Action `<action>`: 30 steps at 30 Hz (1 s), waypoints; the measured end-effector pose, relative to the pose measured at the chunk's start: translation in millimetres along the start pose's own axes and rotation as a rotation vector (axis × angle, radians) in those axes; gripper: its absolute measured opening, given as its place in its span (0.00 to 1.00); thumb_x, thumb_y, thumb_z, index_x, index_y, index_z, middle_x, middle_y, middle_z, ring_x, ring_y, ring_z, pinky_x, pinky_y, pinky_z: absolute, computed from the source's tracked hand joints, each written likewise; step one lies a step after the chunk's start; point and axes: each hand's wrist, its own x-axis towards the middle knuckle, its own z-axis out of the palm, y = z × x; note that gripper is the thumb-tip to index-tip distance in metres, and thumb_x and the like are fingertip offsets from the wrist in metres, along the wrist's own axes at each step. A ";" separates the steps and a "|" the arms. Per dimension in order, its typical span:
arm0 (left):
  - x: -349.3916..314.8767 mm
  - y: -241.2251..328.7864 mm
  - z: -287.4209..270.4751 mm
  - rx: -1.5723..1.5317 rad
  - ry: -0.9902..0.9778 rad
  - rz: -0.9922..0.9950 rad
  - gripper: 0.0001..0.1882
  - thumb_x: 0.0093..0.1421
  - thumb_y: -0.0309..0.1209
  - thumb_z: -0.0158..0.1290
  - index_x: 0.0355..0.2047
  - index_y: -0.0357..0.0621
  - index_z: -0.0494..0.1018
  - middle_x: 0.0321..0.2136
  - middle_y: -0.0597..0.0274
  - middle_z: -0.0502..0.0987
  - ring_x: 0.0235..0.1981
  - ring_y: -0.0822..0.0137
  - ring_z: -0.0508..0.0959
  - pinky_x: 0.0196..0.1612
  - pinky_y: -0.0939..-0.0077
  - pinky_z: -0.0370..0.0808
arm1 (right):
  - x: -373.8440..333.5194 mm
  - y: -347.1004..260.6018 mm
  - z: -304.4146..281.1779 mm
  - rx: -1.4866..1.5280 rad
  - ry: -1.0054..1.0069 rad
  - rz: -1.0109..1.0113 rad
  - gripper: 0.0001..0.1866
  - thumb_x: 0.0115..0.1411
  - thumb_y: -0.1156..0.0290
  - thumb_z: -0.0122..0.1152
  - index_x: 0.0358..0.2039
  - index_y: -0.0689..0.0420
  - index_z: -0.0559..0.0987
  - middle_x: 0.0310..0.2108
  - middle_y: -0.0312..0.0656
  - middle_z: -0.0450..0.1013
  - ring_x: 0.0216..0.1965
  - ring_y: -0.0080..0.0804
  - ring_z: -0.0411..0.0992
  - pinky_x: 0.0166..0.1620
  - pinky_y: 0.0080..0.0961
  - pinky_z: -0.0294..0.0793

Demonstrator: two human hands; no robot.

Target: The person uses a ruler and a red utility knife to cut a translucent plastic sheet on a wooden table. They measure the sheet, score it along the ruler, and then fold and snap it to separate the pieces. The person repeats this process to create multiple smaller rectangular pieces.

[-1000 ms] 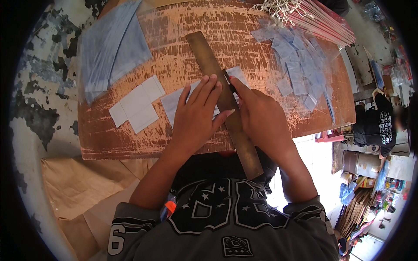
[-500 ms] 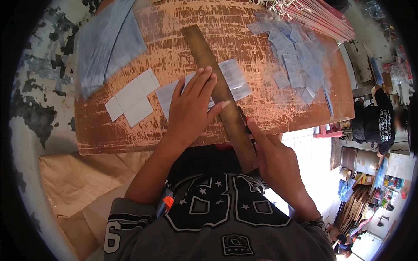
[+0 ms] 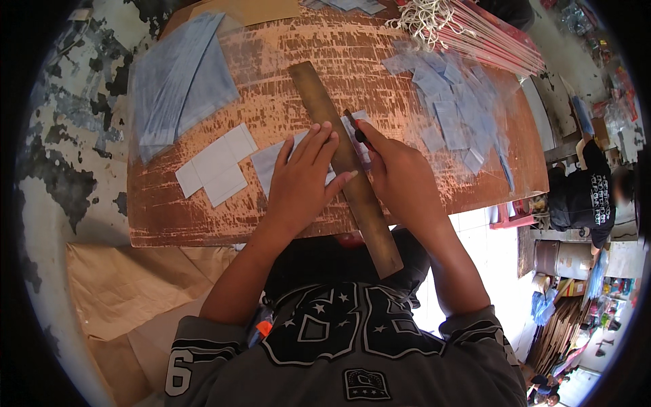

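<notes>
A long brown flat bar (image 3: 369, 224), like a straightedge, lies slanted over a pale translucent plastic sheet (image 3: 264, 163) and juts past the table's near edge. My left hand (image 3: 300, 176) lies flat on the sheet with fingers spread, its fingertips and thumb against the bar's left side. In my right hand (image 3: 405, 178) is a cutter knife (image 3: 360, 132) with a red and black handle. Its blade is by the bar's right edge, over the part of the sheet that shows there. Whether the blade touches the sheet is hard to tell.
White paper pieces (image 3: 217, 166) lie left on the worn wooden table (image 3: 271, 57). Bluish plastic sheets (image 3: 180, 88) are stacked far left. Cut plastic pieces (image 3: 447, 115) pile up at right, below a bundle of pink sticks with white strings (image 3: 475, 34). Another person (image 3: 583, 193) stands at far right.
My right hand has moved up and forward along the bar with the knife, from near the table edge to the sheet's far part. My left hand stays on the bar.
</notes>
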 end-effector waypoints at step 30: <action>-4.6 2.1 4.2 0.033 -0.014 0.018 0.37 0.70 0.54 0.58 0.71 0.44 0.68 0.75 0.58 0.65 0.76 0.58 0.63 0.78 0.47 0.56 | -109.8 -34.7 -56.4 -0.033 -0.344 0.290 0.29 0.70 0.78 0.56 0.72 0.54 0.71 0.48 0.54 0.83 0.44 0.58 0.83 0.47 0.44 0.82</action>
